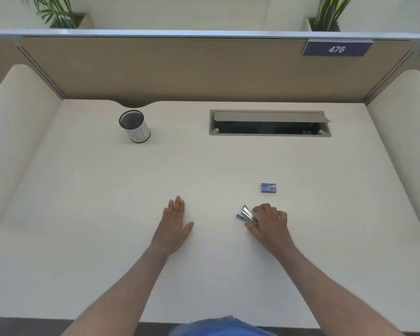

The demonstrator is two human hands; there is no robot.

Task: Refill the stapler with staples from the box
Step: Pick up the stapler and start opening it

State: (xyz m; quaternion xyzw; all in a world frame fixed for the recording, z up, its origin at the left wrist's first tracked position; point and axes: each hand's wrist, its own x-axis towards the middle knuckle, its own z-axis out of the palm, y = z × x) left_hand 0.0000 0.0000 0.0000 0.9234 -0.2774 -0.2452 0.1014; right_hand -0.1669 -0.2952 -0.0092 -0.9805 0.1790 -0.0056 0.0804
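Note:
A small blue and silver stapler (246, 215) lies on the white desk (107, 214), right of centre. My right hand (268, 223) is curled over its right side, fingers closed on it; only the stapler's left end shows. A small blue staple box (268, 187) sits closed on the desk a little beyond my right hand, apart from it. My left hand (174, 223) lies flat on the desk to the left, fingers together and thumb out, holding nothing.
A black mesh pen cup (134, 126) stands at the back left. A grey cable hatch (269, 122) with its flap raised is set into the desk at the back right. A tan partition (180, 66) closes the far side, with cushioned side panels at both ends.

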